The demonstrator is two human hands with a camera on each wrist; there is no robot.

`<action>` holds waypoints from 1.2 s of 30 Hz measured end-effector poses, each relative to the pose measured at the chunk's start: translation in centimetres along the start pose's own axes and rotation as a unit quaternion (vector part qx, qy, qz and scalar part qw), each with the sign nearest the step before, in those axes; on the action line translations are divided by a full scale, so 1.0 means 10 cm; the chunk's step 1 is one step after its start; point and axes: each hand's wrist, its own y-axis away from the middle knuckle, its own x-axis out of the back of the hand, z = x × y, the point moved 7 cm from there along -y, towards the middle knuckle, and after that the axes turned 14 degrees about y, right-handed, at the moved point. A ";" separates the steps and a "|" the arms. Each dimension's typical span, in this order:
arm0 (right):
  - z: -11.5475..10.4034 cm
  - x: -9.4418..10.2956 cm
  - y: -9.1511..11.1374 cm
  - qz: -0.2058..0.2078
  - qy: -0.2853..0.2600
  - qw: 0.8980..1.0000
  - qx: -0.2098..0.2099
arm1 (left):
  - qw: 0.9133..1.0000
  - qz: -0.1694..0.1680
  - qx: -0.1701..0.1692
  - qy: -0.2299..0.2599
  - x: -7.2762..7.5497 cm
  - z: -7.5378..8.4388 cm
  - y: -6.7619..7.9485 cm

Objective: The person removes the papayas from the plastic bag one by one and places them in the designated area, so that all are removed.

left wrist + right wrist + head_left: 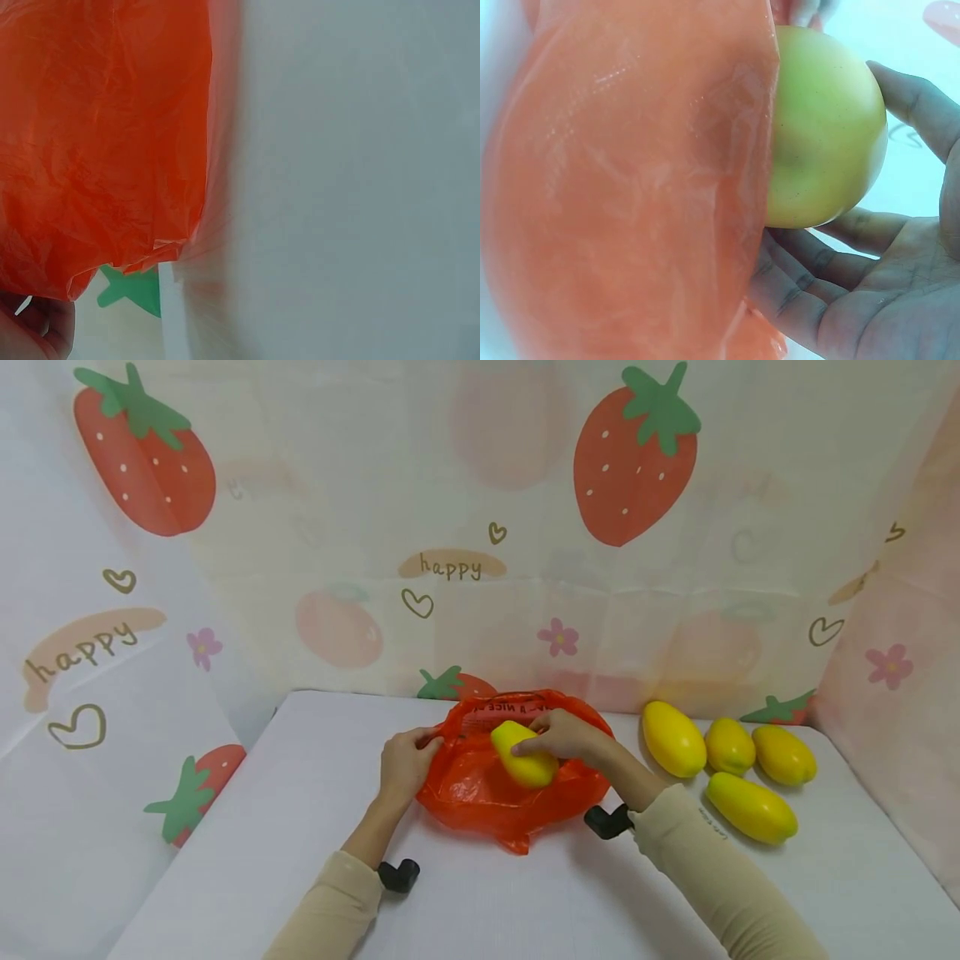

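Observation:
An orange-red plastic bag (480, 814) with its mouth spread wide lies on the white table. My left hand (405, 764) pinches the bag's left rim; in the left wrist view only part of that hand (45, 330) shows, below the bag (97, 150). My right hand (566, 735) grips a yellow papaya (528, 768) with a greenish end, over the bag's mouth. From the right wrist, the thumb and fingers curl round the papaya (829, 135), and the bag's wall (630, 187) hides its far part.
Several more papayas lie to the right of the bag, among them a large upright one (673, 739) and a long one (752, 808) nearest me. Cloth with printed strawberries (636, 464) encloses the table (315, 827) at the back and sides.

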 end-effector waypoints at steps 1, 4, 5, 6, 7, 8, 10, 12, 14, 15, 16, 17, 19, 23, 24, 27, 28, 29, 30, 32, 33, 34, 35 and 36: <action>0.00 0.01 0.00 0.001 0.000 1.000 -0.001 | 1.000 0.001 -0.001 0.000 0.00 0.00 0.00; 0.01 0.03 0.01 0.003 0.006 1.000 -0.004 | 1.000 0.003 -0.006 0.000 0.00 0.00 -0.01; 0.01 0.04 0.01 0.005 0.007 1.000 -0.007 | 1.000 0.003 -0.008 0.000 0.00 0.00 -0.02; 0.02 0.05 0.02 0.007 0.009 1.000 -0.010 | 1.000 0.003 -0.009 0.000 0.00 0.00 -0.02; 0.02 0.05 0.02 0.008 0.008 1.000 -0.013 | 1.000 0.003 -0.008 0.001 -0.01 0.00 -0.02; 0.02 0.06 0.03 0.009 0.011 1.000 -0.014 | 1.000 0.002 -0.008 0.001 -0.01 -0.01 -0.02; 0.03 0.09 0.04 0.011 0.009 1.000 -0.017 | 1.000 0.003 -0.010 -0.002 -0.01 0.00 -0.02; 0.03 0.11 0.04 0.013 0.012 1.000 -0.012 | 1.000 0.002 -0.010 -0.003 -0.01 0.00 -0.01; 0.03 0.14 0.05 0.015 0.018 1.000 -0.007 | 1.000 0.001 -0.009 -0.004 -0.01 0.00 -0.01; 0.03 0.16 0.06 0.015 0.019 1.000 -0.006 | 1.000 0.001 -0.008 -0.004 -0.01 0.00 -0.01; 0.03 0.17 0.07 0.015 0.024 1.000 -0.004 | 1.000 0.000 -0.008 -0.004 -0.01 0.00 -0.01; 0.03 0.18 0.07 0.016 0.030 0.999 -0.002 | 1.000 0.000 -0.005 -0.001 -0.01 0.00 -0.01; 0.04 0.21 0.09 0.018 0.039 0.999 -0.003 | 1.000 -0.001 -0.005 -0.001 -0.01 0.00 -0.01; 0.06 0.28 0.14 0.018 0.054 0.998 -0.010 | 1.000 0.000 -0.008 -0.001 -0.01 0.00 -0.02; 0.07 0.29 0.15 0.018 0.056 0.998 -0.013 | 1.000 0.001 -0.007 0.000 0.00 0.00 -0.01; 0.10 0.36 0.20 0.021 0.063 0.998 -0.016 | 1.000 0.002 -0.007 0.001 0.00 0.00 -0.02; 0.12 0.38 0.21 0.022 0.065 0.998 -0.017 | 1.000 0.002 -0.009 0.000 0.00 0.00 -0.02; 0.13 0.40 0.22 0.024 0.070 0.997 -0.015 | 1.000 0.001 -0.010 0.000 0.00 0.00 -0.02; 0.14 0.43 0.23 0.026 0.075 0.997 -0.014 | 1.000 0.000 -0.010 0.000 0.00 0.01 -0.02; 0.17 0.46 0.25 0.028 0.076 0.997 -0.012 | 1.000 -0.001 -0.011 -0.001 0.00 0.01 -0.03; 0.19 0.48 0.26 0.026 0.076 0.997 -0.016 | 1.000 -0.002 -0.012 -0.002 -0.01 0.01 -0.03; 0.21 0.49 0.26 0.023 0.073 0.997 -0.018 | 1.000 -0.002 -0.012 -0.001 -0.01 0.01 -0.03; 0.23 0.49 0.27 0.022 0.070 0.997 -0.023 | 1.000 -0.001 -0.009 -0.001 -0.01 0.00 -0.03; 0.25 0.50 0.28 0.021 0.067 0.997 -0.027 | 1.000 0.000 -0.009 -0.002 0.00 0.00 -0.02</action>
